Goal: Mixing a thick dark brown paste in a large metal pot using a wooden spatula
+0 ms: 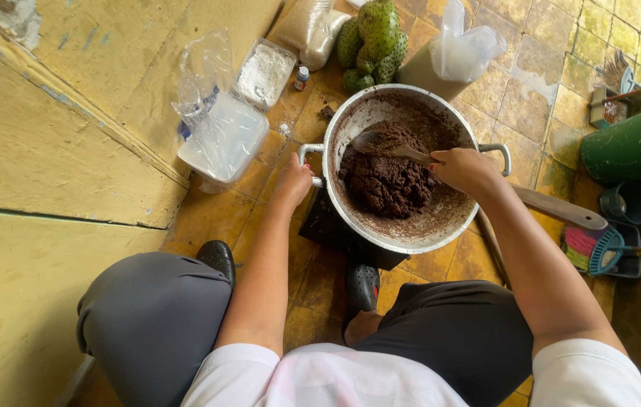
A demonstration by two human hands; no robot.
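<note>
Seen from the head camera: wide metal pot on a dark stand over yellow floor tiles, between the knees. Inside the pot, toward its middle, a stiff dark brown mass, crumbly and clumped, with thin brown smears up the pot's inner wall. Right hand over the pot's right side, just beside the mass, fingers wrapped tight around the handle of a wooden paddle. Long axis of the paddle running from the pot's right edge up and leftward, broad end coated brown and lying on the far left part of the mass, handle end hidden in the fist. Left hand at the pot's left rim, closed on the left pot handle; fingers mostly hidden, so exact hold hard to judge. Right hand clearly nearer the mass; left hand outside the pot wall. Beyond the pot, green spiky fruits; left of the pot, clear plastic bags and white powder. Right of the pot, a second wooden paddle on the floor.
</note>
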